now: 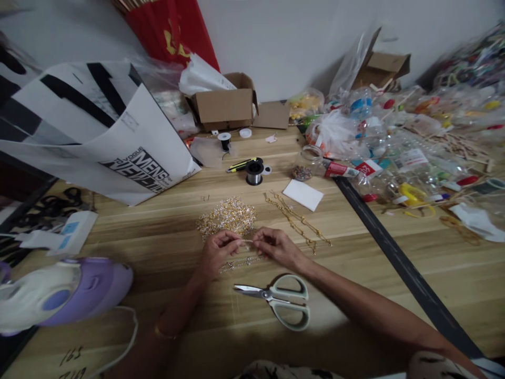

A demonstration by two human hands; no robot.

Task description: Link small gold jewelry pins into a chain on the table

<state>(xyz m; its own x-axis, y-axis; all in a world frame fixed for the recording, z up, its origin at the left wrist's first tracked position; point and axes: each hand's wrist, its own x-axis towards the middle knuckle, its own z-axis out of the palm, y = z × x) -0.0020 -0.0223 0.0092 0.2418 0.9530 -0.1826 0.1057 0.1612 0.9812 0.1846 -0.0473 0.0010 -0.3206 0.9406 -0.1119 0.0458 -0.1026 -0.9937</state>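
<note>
Fingertips pinched, my left hand (225,247) and my right hand (276,245) hold the two ends of a short piece of thin chain (247,241) between them. Just behind my hands lies a heap of gold and silver beaded chain (232,215). Below the hands, a length of silver chain (239,263) with clear beads rests on the table. To the right are gold chains (298,221) laid out at a slant. Grey-handled scissors (276,300) lie nearer to me, blades partly apart and pointing left.
Behind the heap stand a wire spool (254,172), a yellow-black cutter (236,166) and a jar of beads (307,162). A white pad (303,195) lies to the right. A large paper bag (138,147) and a purple-white appliance (79,295) occupy the left; plastic bottles (394,152) crowd the right.
</note>
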